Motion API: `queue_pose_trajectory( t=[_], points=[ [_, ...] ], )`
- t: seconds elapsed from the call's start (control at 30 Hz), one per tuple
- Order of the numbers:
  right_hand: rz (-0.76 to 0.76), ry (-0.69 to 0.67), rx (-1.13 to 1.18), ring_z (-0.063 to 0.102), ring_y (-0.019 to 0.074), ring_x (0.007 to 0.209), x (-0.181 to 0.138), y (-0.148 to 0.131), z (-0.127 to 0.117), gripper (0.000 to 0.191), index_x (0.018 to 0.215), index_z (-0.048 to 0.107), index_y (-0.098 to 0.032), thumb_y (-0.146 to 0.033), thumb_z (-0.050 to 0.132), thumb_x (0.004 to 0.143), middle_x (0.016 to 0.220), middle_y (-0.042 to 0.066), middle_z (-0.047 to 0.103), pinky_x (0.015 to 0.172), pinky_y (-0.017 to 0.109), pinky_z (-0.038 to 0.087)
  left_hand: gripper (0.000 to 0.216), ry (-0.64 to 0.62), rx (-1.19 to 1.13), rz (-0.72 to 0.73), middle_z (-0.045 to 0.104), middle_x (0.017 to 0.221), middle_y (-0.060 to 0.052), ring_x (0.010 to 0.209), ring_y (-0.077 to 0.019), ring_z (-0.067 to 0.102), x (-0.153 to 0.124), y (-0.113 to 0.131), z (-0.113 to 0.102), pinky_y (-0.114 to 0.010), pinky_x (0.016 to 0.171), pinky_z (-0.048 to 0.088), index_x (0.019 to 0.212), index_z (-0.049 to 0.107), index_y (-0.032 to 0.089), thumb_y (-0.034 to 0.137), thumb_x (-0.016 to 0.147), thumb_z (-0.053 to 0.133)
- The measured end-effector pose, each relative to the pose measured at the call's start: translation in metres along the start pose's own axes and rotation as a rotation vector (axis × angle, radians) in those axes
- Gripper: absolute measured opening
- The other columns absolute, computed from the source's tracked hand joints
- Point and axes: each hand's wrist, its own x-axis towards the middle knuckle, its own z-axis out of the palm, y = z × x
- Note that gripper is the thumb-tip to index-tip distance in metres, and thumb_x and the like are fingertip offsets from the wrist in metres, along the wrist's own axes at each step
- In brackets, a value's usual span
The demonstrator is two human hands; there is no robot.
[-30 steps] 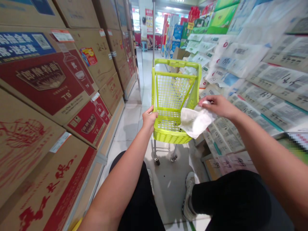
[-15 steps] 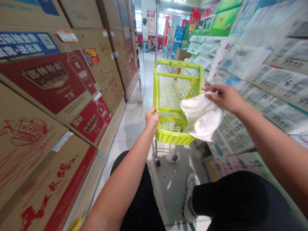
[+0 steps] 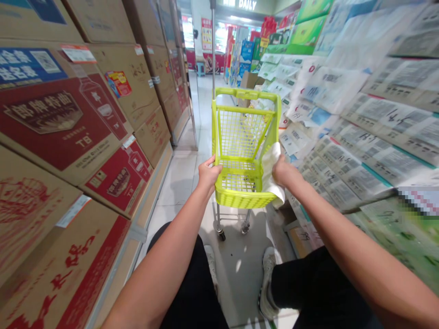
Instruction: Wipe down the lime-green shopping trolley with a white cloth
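Observation:
In front of me stands a lime-green plastic shopping cart (image 3: 240, 199) on metal legs with small wheels. My left hand (image 3: 208, 174) grips the left side rim of its basket, thumb on the inner edge. On the opposite rim, a white cloth (image 3: 270, 171) lies draped over the basket's right wall. My right hand (image 3: 285, 172) is closed on this cloth and presses it against the wall from outside; its fingertips are partly hidden by the cloth. Only the cart's grid panels show inside the basket.
Stacked cardboard cartons (image 3: 65, 114) line the left side on a low shelf base. Packs of paper goods (image 3: 360, 119) with handwritten prices fill the right. A metal pole (image 3: 213, 50) rises by the cart. A blue stool (image 3: 200, 68) stands far down the aisle.
My right hand has moved down and left, bringing the cloth from hanging spread beside the basket onto its right rim. My left hand keeps its hold on the left rim.

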Motion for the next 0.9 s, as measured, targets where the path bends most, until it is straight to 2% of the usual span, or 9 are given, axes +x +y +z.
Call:
queue_pose_trajectory(
  t=[0.1,0.17,0.3,0.43,0.63,0.77,0.9],
  points=[
    [-0.020,0.002,-0.042,0.064,0.0462,0.122,0.020,-0.003,-0.011,0.084,0.167,-0.006,-0.006,-0.038,0.033,0.101,0.139,0.033,0.061,0.101,0.064,0.048,0.084,0.016,0.015,-0.021,0.081,0.100,-0.009,0.075,-0.0184,0.072,-0.006,0.001,0.001,-0.029,0.069,0.058,0.136,0.068,0.011,0.006,0.052,0.063],
    [-0.017,0.000,-0.052,0.065,0.0454,0.120,0.037,-0.005,-0.017,0.088,0.168,-0.010,-0.012,-0.039,0.039,0.100,0.139,0.030,0.061,0.099,0.062,0.049,0.086,0.036,0.033,-0.030,0.081,0.102,-0.009,0.075,-0.0177,0.073,-0.009,0.001,0.001,-0.028,0.069,0.058,0.139,0.066,0.012,0.005,0.053,0.062],
    [-0.003,0.053,-0.068,0.066,0.0449,0.118,0.079,-0.012,-0.026,0.098,0.167,-0.014,-0.013,-0.043,0.048,0.098,0.140,0.031,0.060,0.096,0.060,0.050,0.087,0.027,0.048,-0.062,0.081,0.097,-0.010,0.071,-0.0177,0.072,-0.011,0.002,-0.002,-0.027,0.064,0.057,0.143,0.062,0.012,0.006,0.056,0.063],
    [0.020,0.074,-0.099,0.063,0.0431,0.123,0.120,-0.021,-0.040,0.101,0.167,-0.015,-0.012,-0.040,0.053,0.098,0.142,0.031,0.058,0.099,0.059,0.048,0.089,-0.007,0.020,-0.094,0.081,0.092,-0.006,0.067,-0.0177,0.072,-0.005,0.006,-0.009,-0.027,0.060,0.056,0.141,0.065,0.016,0.006,0.053,0.063],
    [0.015,0.137,-0.047,0.059,0.0360,0.126,0.157,-0.026,-0.063,0.103,0.166,-0.013,-0.007,-0.051,0.053,0.101,0.146,0.034,0.052,0.103,0.049,0.044,0.090,-0.011,0.034,-0.121,0.080,0.087,-0.003,0.065,-0.0179,0.071,-0.003,0.011,-0.019,-0.028,0.059,0.056,0.139,0.067,0.021,0.005,0.050,0.060],
    [-0.003,0.135,-0.020,0.063,0.0403,0.121,0.171,-0.024,-0.056,0.111,0.165,-0.019,-0.009,-0.045,0.060,0.095,0.142,0.032,0.057,0.097,0.048,0.049,0.087,0.115,0.065,-0.094,0.078,0.077,-0.002,0.059,-0.0167,0.068,-0.009,0.013,-0.010,-0.026,0.055,0.051,0.137,0.068,0.018,0.004,0.052,0.059],
    [-0.043,0.102,-0.022,0.069,0.0422,0.113,0.166,-0.018,-0.037,0.118,0.163,-0.022,-0.006,-0.038,0.065,0.089,0.136,0.032,0.063,0.092,0.048,0.053,0.085,0.176,0.049,-0.081,0.079,0.082,-0.004,0.066,-0.0200,0.073,-0.011,0.012,0.004,-0.028,0.058,0.054,0.136,0.068,0.016,0.003,0.053,0.057]
  ],
)
